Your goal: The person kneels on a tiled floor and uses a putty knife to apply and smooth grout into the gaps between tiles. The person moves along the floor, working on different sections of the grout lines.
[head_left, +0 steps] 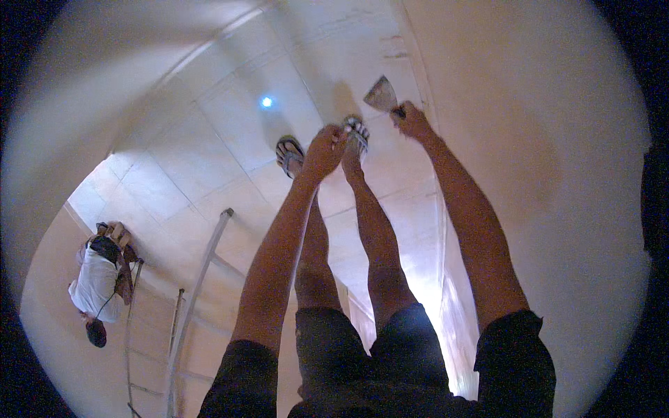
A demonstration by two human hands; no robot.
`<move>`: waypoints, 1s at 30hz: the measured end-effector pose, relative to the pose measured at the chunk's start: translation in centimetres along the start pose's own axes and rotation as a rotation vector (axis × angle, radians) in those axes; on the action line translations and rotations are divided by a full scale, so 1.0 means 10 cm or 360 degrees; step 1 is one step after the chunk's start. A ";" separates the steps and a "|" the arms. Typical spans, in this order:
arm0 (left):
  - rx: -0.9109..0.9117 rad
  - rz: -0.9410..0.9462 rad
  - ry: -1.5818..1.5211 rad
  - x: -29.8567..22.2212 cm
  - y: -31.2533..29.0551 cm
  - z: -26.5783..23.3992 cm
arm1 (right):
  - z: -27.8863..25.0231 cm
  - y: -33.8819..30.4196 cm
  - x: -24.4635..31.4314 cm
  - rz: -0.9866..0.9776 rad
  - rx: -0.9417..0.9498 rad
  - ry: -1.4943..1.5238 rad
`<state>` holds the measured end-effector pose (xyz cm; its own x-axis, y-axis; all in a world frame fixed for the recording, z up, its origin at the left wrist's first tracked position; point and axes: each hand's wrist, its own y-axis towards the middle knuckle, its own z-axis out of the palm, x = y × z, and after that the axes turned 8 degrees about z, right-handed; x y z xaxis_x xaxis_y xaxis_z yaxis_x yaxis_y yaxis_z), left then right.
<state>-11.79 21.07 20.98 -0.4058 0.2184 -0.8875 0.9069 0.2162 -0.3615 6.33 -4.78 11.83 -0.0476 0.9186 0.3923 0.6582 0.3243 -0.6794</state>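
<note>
My right hand (pixel 414 122) is wrapped round the handle of a putty knife (pixel 381 95). The knife's wide grey blade points up and to the left, above the tiled floor and near the right-hand wall. Over my feet, my left hand (pixel 325 149) is closed with its fingertips drawn together. Whatever it may hold is too small or hidden to make out. Behind it my feet stand on the tiles in sandals (pixel 289 155), partly covered by the hand.
To the left stands a metal ladder (pixel 194 304). Beyond it, another person (pixel 100 279) in a white shirt is low down by the far wall. A bright light (pixel 267 102) shows on the tiled floor (pixel 230 132). A pale wall (pixel 516 139) rises close on my right.
</note>
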 end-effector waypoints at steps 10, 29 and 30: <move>0.0233 0.0411 0.0515 -0.08 0.88 -0.10 | -1.24 0.87 1.09 0.0108 -0.0033 -0.0778; -0.0643 0.1016 0.0546 0.97 4.12 1.53 | -1.42 2.93 1.02 -0.0202 -0.0720 -0.1153; -0.0776 0.1089 0.0699 1.01 4.20 1.56 | -1.41 3.00 1.02 -0.0220 -0.0709 -0.1146</move>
<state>23.97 17.52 -7.60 0.1004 0.7620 -0.6397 0.8569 0.2605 0.4448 36.17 11.09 4.19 -0.5151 0.8459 -0.1383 0.8381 0.4632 -0.2883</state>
